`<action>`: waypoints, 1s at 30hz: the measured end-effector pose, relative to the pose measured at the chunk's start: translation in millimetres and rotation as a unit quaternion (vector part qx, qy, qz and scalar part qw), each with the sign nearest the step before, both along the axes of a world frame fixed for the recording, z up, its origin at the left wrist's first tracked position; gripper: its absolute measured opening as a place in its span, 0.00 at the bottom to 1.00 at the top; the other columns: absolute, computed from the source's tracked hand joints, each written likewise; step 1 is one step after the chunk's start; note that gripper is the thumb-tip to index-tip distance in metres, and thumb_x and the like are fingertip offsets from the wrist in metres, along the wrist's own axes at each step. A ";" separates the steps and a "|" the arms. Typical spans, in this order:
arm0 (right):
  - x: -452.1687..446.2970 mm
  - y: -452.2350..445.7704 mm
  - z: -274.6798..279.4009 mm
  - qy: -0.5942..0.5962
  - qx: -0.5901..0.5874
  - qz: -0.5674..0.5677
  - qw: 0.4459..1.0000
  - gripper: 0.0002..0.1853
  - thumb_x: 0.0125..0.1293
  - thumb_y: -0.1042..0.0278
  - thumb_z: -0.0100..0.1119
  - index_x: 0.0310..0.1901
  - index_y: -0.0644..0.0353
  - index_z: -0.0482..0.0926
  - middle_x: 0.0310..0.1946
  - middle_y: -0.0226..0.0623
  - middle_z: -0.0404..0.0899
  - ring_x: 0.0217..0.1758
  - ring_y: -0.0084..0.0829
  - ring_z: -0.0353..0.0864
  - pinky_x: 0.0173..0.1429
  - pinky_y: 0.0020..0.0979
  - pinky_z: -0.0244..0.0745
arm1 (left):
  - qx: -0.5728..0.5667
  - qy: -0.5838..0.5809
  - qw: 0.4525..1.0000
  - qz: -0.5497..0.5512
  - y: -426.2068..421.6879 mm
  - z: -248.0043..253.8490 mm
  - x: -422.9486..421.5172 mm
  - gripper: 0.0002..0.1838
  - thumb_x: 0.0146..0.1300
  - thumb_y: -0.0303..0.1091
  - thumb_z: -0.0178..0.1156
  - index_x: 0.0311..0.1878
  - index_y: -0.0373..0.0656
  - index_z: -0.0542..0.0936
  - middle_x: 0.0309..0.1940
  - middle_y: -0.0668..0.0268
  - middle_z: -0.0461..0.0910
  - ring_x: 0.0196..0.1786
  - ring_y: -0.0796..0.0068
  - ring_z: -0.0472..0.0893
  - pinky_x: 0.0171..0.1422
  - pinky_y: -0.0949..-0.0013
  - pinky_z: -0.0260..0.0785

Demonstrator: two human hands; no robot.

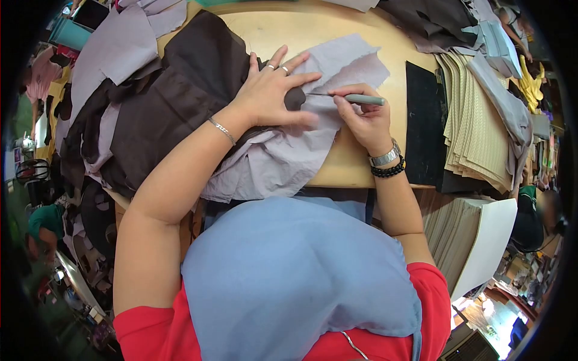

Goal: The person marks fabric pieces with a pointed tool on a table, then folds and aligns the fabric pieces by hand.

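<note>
1. The wrinkled lilac-grey sheet lies on the wooden table, partly under a dark rounded piece (can't tell if that's joined to the big dark brown sheet).
2. Left hand: fingers spread wide, palm down over both. I'd keep that pressure even so nothing creeps.
3. Right hand: pinched around a grey-handled pointed tool, tip near the dark edge. Light touch, imo, avoids puckers.
4. Stacked cream sheets sit off right.
</note>
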State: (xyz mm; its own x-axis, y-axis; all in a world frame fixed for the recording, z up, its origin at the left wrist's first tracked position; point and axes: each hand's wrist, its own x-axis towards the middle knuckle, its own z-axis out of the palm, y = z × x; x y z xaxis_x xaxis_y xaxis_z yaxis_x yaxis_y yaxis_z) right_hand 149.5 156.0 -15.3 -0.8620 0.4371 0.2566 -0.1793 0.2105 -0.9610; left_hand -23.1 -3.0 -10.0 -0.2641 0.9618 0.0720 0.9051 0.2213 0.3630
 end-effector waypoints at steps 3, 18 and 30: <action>-1.5 2.9 -5.1 0.015 -0.032 -0.040 0.999 0.06 0.67 0.77 0.63 0.44 0.66 0.81 0.38 0.33 0.85 0.40 0.18 0.82 0.43 0.21 0.77 | -0.002 -0.024 1.000 0.006 1.6 -5.3 -3.9 0.29 0.63 0.56 0.57 0.69 0.69 0.73 0.79 0.69 0.56 0.81 0.47 0.47 0.73 0.20 0.28; -4.7 26.6 -12.2 -0.036 -0.213 -0.021 0.976 0.04 0.71 0.77 0.58 0.44 0.65 0.75 0.41 0.38 0.82 0.44 0.27 0.84 0.53 0.27 0.82 | -0.060 -0.051 0.996 -0.047 -16.0 6.6 -6.1 0.37 0.52 0.39 0.54 0.72 0.65 0.70 0.79 0.75 0.57 0.82 0.54 0.47 0.74 0.22 0.25; 2.1 20.9 -13.8 0.005 -0.153 -0.022 0.988 0.06 0.69 0.76 0.62 0.46 0.63 0.77 0.40 0.34 0.84 0.44 0.21 0.84 0.47 0.22 0.80 | -0.037 0.020 0.999 -0.032 -14.2 4.0 0.8 0.46 0.46 0.66 0.68 0.72 0.66 0.69 0.78 0.71 0.59 0.81 0.52 0.51 0.71 0.17 0.35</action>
State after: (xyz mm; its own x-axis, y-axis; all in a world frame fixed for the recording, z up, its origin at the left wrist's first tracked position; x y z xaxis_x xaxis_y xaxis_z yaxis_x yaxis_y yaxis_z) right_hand 151.6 176.9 -29.2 -0.8389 0.5319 0.1156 -0.1870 -0.0822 -0.9789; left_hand -22.3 -17.2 -6.0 -0.1995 0.9799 0.0088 0.9320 0.1869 0.3106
